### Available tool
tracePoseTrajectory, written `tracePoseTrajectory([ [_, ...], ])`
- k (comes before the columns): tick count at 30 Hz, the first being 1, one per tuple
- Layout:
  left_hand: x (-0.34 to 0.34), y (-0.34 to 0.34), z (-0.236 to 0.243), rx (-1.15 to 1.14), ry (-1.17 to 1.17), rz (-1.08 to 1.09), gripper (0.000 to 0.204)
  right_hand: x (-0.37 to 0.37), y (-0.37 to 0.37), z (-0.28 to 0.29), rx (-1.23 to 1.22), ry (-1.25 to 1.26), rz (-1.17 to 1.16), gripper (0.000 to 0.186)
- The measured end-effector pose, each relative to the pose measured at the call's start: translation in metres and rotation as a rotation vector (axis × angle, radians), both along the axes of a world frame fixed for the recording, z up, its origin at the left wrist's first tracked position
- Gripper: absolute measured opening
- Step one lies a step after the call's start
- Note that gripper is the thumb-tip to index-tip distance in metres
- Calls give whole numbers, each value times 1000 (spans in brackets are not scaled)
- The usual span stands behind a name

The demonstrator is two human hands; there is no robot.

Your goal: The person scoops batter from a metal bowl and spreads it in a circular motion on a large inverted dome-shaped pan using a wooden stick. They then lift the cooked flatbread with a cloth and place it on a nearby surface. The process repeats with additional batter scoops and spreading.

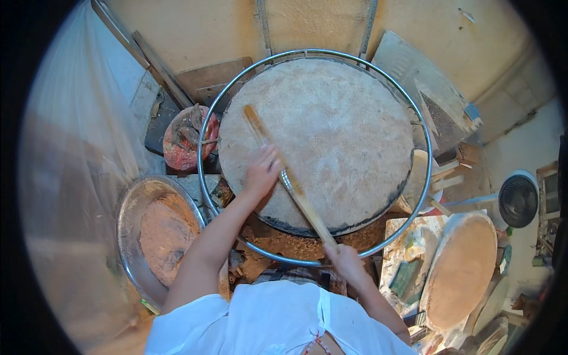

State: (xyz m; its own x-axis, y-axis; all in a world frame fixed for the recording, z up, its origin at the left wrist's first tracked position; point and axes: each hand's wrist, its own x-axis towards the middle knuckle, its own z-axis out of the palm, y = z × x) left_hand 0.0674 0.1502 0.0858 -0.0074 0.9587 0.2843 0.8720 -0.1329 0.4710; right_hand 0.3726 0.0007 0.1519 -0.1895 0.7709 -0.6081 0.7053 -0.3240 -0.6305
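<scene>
A wooden stick [305, 204] with a shiny band lies diagonally over a large round, pale grey slab [355, 124], which a steel ring [428, 177] surrounds. My left hand [263, 168] is on the stick near its middle, fingers curled at it. My right hand [346, 260] grips the stick's lower end near the front of the ring. The stick's far end reaches toward the upper left part of the slab. The slab has a dark, rough edge, with brown crumbly material below its front.
A steel basin [125, 239] of pinkish paste stands left, a red round container [174, 157] behind it. At right are a cluttered board [393, 236], a tan round disc [458, 272] and a black fan [518, 201]. Plastic sheeting [71, 195] hangs left; boards [396, 59] lean on the back wall.
</scene>
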Motion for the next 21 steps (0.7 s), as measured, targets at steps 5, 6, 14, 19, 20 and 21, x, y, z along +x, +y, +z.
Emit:
tracePoseTrajectory([
  [5, -39, -132, 10, 34, 99, 31, 43, -15, -98, -43, -29, -52, 121, 58],
  [6, -32, -149, 13, 15, 89, 29, 42, -14, -118, -52, -24, -75, 106, 58],
  [14, 43, -193, 154, -262, -788, -475, 41, -24, -215, -25, 238, -2, -402, 47],
  [19, 93, -272, 309, -384, -1156, -1322, 30, -29, -215, 21, 414, 36, -880, 47],
  [20, 92, -256, 327, -638, -934, -1633, 46, -22, -220, 36, 390, 44, -914, 45],
  [21, 91, -243, 348, -856, -609, -1909, 67, -14, -222, 46, 377, 69, -937, 42],
])
